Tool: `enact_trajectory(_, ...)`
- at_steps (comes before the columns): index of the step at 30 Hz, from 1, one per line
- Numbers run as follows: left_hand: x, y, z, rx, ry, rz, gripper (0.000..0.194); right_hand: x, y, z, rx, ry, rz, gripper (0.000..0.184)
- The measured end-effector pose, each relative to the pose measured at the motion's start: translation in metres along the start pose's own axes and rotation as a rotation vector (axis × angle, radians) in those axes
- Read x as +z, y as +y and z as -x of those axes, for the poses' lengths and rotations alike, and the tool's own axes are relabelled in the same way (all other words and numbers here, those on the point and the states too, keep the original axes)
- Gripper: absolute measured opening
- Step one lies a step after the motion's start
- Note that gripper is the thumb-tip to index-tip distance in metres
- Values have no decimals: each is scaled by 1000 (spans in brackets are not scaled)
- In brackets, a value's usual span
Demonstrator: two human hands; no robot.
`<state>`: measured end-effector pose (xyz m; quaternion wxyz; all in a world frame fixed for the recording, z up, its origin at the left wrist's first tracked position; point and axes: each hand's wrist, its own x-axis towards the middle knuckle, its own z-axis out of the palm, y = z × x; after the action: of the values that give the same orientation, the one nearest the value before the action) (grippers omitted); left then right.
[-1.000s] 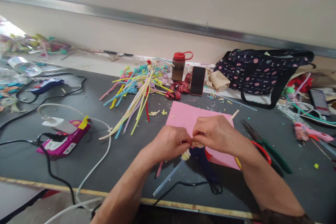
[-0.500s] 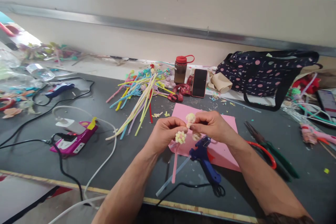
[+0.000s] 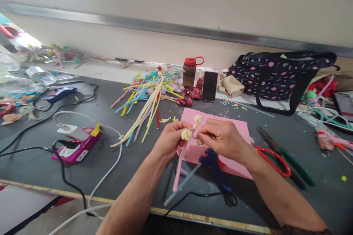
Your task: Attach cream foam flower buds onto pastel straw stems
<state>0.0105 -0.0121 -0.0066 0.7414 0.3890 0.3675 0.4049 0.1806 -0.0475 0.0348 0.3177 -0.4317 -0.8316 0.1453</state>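
My left hand (image 3: 171, 139) pinches the top of a pink pipe-cleaner stem (image 3: 178, 169) that hangs down toward the table. A small cream flower (image 3: 186, 134) sits at its tip. My right hand (image 3: 220, 137) is closed on another cream flower piece (image 3: 197, 119) and presses it against the first. Both hands hover over a pink foam sheet (image 3: 239, 128). Under my right wrist lies a blue glue gun (image 3: 216, 170), and a clear glue stick (image 3: 179, 186) lies beside it.
A pile of coloured pipe-cleaner stems (image 3: 146, 99) lies behind. A brown bottle with a red cap (image 3: 189, 72), a phone (image 3: 209, 86) and a spotted bag (image 3: 275, 75) stand at the back. Red-handled scissors (image 3: 275, 156) and green pliers lie right. A pink power strip (image 3: 75, 145) with cables lies left.
My hands rose from the table with the flower stem, uncovering the blue glue gun. Since half a second ago they shifted slightly and pressed the flower pieces closer together.
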Motion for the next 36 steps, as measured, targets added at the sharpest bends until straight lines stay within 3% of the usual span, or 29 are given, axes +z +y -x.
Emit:
enact_trajectory(7, 1, -7, -5, -184, -26, 224, 17, 5, -3, 2, 76, 107, 80, 17)
enact_trajectory(15, 4, -8, -1, -109, 18, 134, 13, 7, -4, 4, 113, 92, 219, 19)
enact_trajectory(21, 6, -7, 1, -15, 31, 10, 13, 14, -4, 3, 158, 161, 231, 20)
enact_trajectory(28, 10, -4, 4, 63, 75, -74, 16, 16, -1, 3, 231, 167, 103, 18)
enact_trajectory(32, 9, -7, 0, -80, 9, 198, 12, 9, -4, 0, 228, 122, -86, 19)
enact_trajectory(36, 10, -5, 1, -185, -59, 391, 11, 5, -5, -4, 332, 68, -365, 27)
